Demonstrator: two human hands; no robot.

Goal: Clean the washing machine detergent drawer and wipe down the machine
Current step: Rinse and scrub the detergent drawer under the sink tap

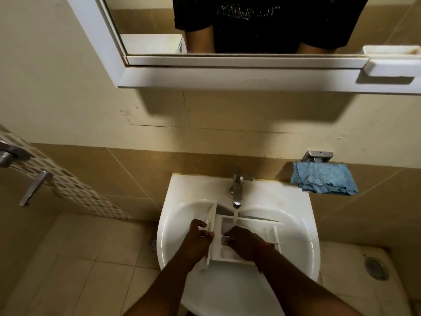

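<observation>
left hand (pixel 197 236): gripped drawer (pixel 248 238) front, I saw
right hand (pixel 242 241): fingers rubbed inside; grip unclear
tip: keep tap (pixel 237 190) water over compartments

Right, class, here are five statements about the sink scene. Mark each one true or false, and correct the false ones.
1. Water runs from the tap into the detergent drawer. True.
2. The blue cloth lies in the sink. False: it hangs on a wall fixture to the right of the sink.
3. The left hand grips the drawer's front panel. True.
4. The right hand holds a brush. False: no brush is visible; its fingers reach into a drawer compartment.
5. The drawer rests on the floor. False: it is in the sink basin.
</observation>
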